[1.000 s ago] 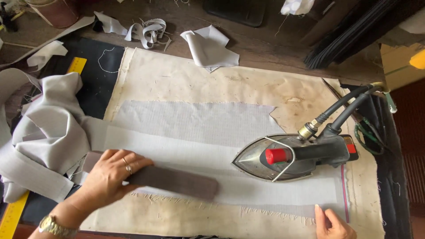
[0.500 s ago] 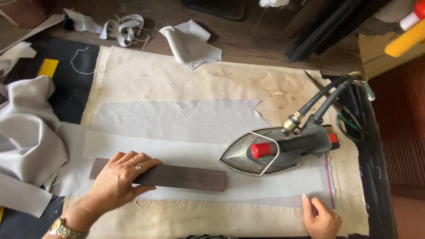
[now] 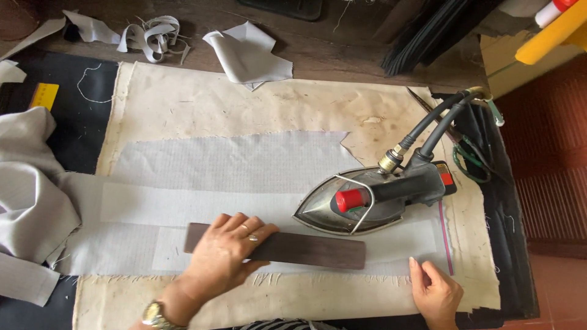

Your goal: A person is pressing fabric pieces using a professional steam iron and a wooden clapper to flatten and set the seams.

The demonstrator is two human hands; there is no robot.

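My left hand [image 3: 226,253] lies flat on a dark brown wooden bar [image 3: 306,249], pressing it onto a long strip of pale grey fabric [image 3: 122,238] spread across a cream ironing pad [image 3: 195,104]. My right hand [image 3: 435,293] holds down the strip's near right edge with its fingertips. A steam iron [image 3: 367,198] with a red knob and black handle stands on the fabric just behind the bar, with nobody holding it. A white mesh interfacing piece [image 3: 232,162] lies under the strip.
Bunched grey cloth [image 3: 30,189] hangs off the left side. Fabric scraps [image 3: 247,58] and a tangle of strips [image 3: 150,33] lie at the back. Black hoses [image 3: 440,122] run from the iron to the right. A yellow ruler end [image 3: 44,96] shows at left.
The bar and my left hand have slid to the right along the strip, toward the iron. My right hand stays at the strip's near right edge.
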